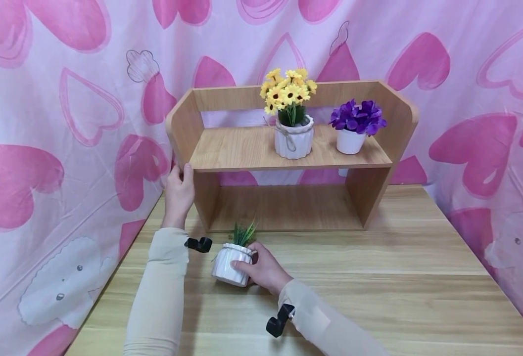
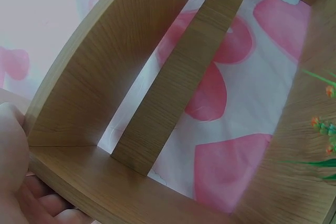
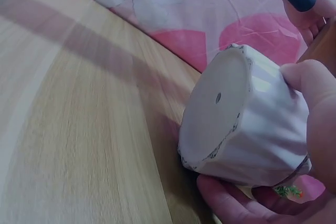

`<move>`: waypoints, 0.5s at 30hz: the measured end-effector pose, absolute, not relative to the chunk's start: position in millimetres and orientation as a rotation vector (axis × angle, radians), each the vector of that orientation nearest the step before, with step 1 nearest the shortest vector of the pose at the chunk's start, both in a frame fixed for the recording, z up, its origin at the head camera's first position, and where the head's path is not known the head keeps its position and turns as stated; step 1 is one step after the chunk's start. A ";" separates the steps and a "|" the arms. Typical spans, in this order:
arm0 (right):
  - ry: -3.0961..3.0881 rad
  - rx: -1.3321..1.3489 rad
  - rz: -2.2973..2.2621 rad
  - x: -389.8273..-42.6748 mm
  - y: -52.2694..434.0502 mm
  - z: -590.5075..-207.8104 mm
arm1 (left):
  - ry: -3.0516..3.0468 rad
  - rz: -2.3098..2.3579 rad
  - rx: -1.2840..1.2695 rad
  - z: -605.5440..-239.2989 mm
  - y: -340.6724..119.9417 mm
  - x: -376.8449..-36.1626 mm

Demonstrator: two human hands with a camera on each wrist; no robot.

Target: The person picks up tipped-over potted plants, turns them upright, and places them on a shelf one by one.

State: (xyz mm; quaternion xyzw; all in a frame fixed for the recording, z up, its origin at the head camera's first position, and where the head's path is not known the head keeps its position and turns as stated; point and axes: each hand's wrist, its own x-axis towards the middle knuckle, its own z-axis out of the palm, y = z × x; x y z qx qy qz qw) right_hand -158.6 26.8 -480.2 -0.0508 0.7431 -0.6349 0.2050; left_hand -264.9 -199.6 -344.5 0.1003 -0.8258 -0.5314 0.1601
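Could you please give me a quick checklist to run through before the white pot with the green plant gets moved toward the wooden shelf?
1. Right hand grips the white pot: ok, fingers curl round its side.
2. Pot upright: not ok, it is tilted, base off the table.
3. Left hand steadies the wooden shelf: ok, it holds the left side panel.
4. Free space on the upper board: ok, bare left of the yellow flower pot.
5. Purple flower pot out of the way: ok, far right.

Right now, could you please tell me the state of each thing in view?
White ribbed pot: tilted, off the table, gripped by right hand.
Wooden shelf: upright, left hand holding its side.
Yellow flower pot: upright on shelf.
Purple flower pot: upright on shelf.
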 end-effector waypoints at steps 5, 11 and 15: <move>2.175 -0.200 -1.688 -156.3 34.7 -477.8 | -2.362 -1.520 0.291 -346.0 -199.8 -264.3; 2.321 -0.418 -1.653 -153.4 47.5 -478.9 | -2.361 -1.530 0.287 -345.4 -198.2 -262.8; 2.430 -0.527 -1.612 -150.1 57.0 -478.1 | -2.341 -1.528 0.272 -344.8 -197.9 -263.7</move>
